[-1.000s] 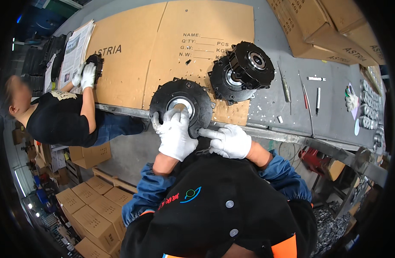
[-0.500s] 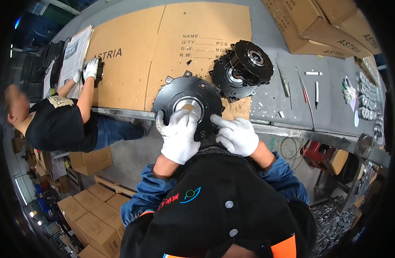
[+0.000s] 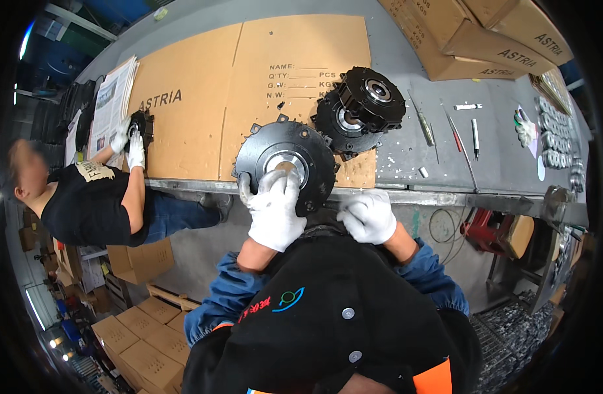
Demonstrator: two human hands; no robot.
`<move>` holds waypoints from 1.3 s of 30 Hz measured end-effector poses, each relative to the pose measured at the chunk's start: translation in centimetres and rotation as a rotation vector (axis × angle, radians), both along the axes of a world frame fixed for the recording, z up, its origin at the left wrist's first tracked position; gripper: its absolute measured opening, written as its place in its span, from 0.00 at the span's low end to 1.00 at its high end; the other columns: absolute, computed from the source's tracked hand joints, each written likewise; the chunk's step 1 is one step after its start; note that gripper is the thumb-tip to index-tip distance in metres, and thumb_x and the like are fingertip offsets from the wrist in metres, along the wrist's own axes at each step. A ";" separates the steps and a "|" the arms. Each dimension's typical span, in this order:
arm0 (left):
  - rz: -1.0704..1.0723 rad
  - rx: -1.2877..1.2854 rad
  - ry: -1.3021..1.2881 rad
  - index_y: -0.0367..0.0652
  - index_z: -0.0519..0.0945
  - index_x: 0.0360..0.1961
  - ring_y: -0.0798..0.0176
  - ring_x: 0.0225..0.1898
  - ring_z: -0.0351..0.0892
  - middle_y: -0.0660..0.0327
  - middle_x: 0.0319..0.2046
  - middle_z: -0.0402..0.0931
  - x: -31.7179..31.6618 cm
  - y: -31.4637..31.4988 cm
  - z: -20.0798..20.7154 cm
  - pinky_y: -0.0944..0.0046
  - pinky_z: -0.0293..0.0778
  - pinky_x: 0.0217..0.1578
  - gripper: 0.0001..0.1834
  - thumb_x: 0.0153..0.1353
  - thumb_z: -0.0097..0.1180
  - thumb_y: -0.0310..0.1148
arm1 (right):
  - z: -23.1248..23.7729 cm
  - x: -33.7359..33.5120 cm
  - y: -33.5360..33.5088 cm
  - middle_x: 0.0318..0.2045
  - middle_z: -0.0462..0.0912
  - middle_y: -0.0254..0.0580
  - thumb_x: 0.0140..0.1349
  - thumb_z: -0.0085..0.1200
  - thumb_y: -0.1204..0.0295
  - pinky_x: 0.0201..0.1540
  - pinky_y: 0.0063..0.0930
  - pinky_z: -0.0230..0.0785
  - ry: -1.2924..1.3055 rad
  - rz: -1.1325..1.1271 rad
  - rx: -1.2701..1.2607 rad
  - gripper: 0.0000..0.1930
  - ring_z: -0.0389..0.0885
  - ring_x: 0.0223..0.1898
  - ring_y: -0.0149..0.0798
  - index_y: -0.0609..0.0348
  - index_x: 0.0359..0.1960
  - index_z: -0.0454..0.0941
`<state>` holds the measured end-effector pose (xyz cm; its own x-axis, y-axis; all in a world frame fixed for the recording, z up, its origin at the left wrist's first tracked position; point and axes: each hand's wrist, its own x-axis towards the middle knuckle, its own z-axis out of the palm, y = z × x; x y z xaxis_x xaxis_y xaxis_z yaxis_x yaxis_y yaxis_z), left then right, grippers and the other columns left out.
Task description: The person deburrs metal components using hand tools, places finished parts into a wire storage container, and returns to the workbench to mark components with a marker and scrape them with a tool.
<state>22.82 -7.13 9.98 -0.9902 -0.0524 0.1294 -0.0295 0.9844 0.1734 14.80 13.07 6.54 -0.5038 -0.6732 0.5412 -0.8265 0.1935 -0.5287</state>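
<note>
A black round metal housing (image 3: 255, 152) with small lugs around its rim leans at the bench's near edge, its bright hub ring facing up. My left hand (image 3: 274, 213), in a white glove, is closed on this housing, fingers at the hub and thumb at the rim. Just right of it, apart from the rim, my right hand (image 3: 369, 217) is gloved too and curled into a fist. Whatever its fingers may hold is hidden. Beyond the housing, a second black housing (image 3: 372, 98) lies tilted on top of another black flanged part (image 3: 334, 125).
Flattened cardboard (image 3: 193, 131) covers part of the grey bench. To the right lie a screwdriver (image 3: 425, 128), a red-handled rod (image 3: 456, 139), a marker (image 3: 475, 138) and several metal rings (image 3: 556, 141). Cartons (image 3: 472, 46) stand behind. A co-worker (image 3: 91, 197) works at the left.
My right hand has drawn back from the housing's rim, and its stretched index finger has curled in. My left hand keeps its hold. The co-worker's hands have shifted on a black part.
</note>
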 end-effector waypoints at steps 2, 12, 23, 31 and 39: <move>0.007 0.024 -0.014 0.40 0.71 0.53 0.55 0.56 0.64 0.56 0.46 0.73 -0.1 0.0 -0.2 0.35 0.41 0.60 0.42 0.29 0.67 0.40 | -0.3 0.3 0.7 0.38 0.82 0.38 0.44 0.61 0.70 0.24 0.30 0.66 -0.017 0.095 -0.071 0.10 0.77 0.22 0.38 0.56 0.20 0.70; 0.011 0.055 0.019 0.40 0.71 0.53 0.54 0.55 0.65 0.57 0.44 0.73 -0.5 -0.2 -0.9 0.36 0.41 0.59 0.42 0.29 0.67 0.37 | -1.3 -0.9 1.7 0.12 0.71 0.35 0.46 0.60 0.67 0.19 0.31 0.65 0.019 0.105 0.108 0.09 0.72 0.14 0.39 0.51 0.13 0.75; 0.238 0.057 -0.190 0.44 0.73 0.53 0.55 0.58 0.63 0.56 0.50 0.72 -2.0 -0.9 -3.6 0.39 0.46 0.60 0.42 0.30 0.66 0.46 | -5.9 -1.5 9.1 0.18 0.76 0.38 0.52 0.57 0.67 0.25 0.34 0.69 -0.142 -0.546 0.257 0.05 0.77 0.22 0.43 0.52 0.22 0.78; 0.308 0.062 -0.251 0.42 0.71 0.55 0.52 0.58 0.62 0.54 0.49 0.72 -3.5 -2.3 -7.3 0.44 0.47 0.61 0.51 0.25 0.70 0.53 | -7.1 -3.6 15.0 0.33 0.80 0.45 0.56 0.55 0.61 0.36 0.40 0.71 -0.419 -1.056 0.587 0.11 0.80 0.35 0.49 0.51 0.36 0.77; 0.305 0.075 -0.214 0.40 0.70 0.56 0.51 0.59 0.61 0.53 0.50 0.71 -4.8 -3.2 -9.8 0.47 0.49 0.61 0.47 0.29 0.70 0.44 | -8.2 -6.0 15.0 0.37 0.78 0.49 0.55 0.55 0.58 0.39 0.43 0.72 -0.458 -1.084 0.608 0.13 0.79 0.38 0.52 0.49 0.37 0.78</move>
